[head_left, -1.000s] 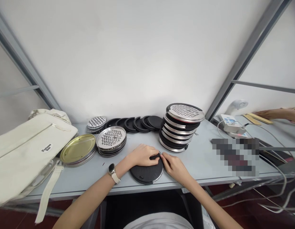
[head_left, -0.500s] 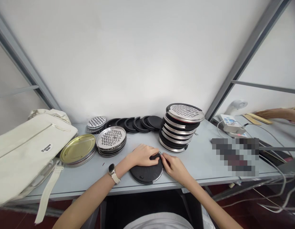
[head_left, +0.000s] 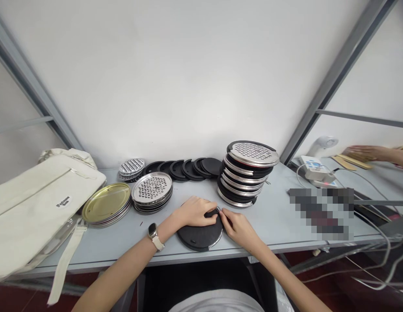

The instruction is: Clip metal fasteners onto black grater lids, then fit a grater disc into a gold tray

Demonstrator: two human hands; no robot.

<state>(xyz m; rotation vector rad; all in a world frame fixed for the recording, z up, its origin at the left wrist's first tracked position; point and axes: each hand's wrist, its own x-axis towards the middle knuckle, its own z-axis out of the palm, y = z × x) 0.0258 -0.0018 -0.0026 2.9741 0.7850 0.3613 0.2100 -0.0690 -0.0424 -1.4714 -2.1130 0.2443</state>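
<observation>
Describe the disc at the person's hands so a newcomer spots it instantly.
On the grey table, go to the front edge, nearer than the tall stack. There the left hand rests on a black disc, the right hand at its far right rim. Unlike the overlapping black pieces behind, it lies apart, silver edging at its near right.

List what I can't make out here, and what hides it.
All in the head view:
Round black disc with a silvery edge: part of its top, under the person's left hand; its underside, facing away.
Right hand: its exact contact at the disc's rim, hidden by its own fingers.
Cream fabric bag: left part, cut off by the picture's edge; label lettering, too small and blurred.
Pale grey table: things under the pixelated patch.
</observation>
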